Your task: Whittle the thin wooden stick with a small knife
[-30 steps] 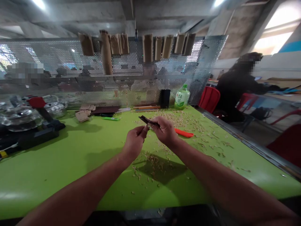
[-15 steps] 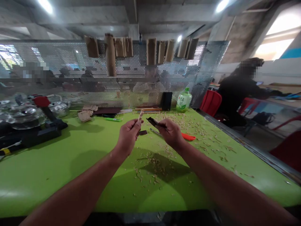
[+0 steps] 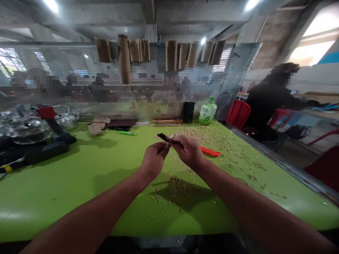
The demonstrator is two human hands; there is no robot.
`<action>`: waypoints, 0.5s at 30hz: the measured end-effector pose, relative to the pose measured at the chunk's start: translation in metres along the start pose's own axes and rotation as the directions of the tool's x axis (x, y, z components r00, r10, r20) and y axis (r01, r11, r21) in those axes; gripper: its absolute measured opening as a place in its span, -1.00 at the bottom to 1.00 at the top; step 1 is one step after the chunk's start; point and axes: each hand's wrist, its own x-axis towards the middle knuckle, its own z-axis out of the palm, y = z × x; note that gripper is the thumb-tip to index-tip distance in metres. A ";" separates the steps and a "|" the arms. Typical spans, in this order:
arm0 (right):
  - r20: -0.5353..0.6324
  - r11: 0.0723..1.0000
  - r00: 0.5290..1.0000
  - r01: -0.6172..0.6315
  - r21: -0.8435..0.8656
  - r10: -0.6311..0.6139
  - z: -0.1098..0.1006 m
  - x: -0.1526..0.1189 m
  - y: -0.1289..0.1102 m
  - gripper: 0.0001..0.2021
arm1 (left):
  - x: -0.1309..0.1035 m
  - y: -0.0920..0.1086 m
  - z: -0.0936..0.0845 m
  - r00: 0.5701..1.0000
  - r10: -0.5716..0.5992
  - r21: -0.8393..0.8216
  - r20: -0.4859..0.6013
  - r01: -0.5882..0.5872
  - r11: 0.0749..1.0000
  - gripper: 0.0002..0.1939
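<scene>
My left hand [image 3: 153,160] is closed in a pinch in the middle of the bench. The small carved wooden piece it held is hidden behind the fingers and the dark strip. My right hand [image 3: 188,150] grips a dark folded strip [image 3: 165,138], which looks like sandpaper. Its far end sticks out over the left fingertips, and the two hands nearly meet. Just beyond my right hand lies an orange-handled tool [image 3: 210,151], its front part covered by the hand. Pale wood shavings [image 3: 176,181] are scattered under and around both hands.
A green-capped bottle [image 3: 208,112] and a black upright box [image 3: 189,112] stand at the back. A green cutter [image 3: 128,133] and wooden cut-outs [image 3: 96,127] lie back left. A black and red tool [image 3: 50,123] stands left by glass pots [image 3: 28,128]. A person [image 3: 272,98] sits at right.
My hands have come together, the left moving right and slightly down. The dark strip now lies over the wooden piece, which has gone out of sight.
</scene>
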 end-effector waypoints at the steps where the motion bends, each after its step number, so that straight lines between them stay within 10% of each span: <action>1: 0.039 1.000 0.999 0.008 -0.019 -0.008 -0.002 -0.002 0.005 -0.83 | 0.001 0.004 -0.004 0.999 -0.030 -0.036 -0.021 0.029 0.999 -0.72; 15: -0.155 0.990 0.985 -0.053 0.127 0.073 -0.003 0.000 -0.001 -0.88 | 0.003 0.009 -0.007 0.999 -0.034 -0.142 0.001 0.034 0.989 -0.73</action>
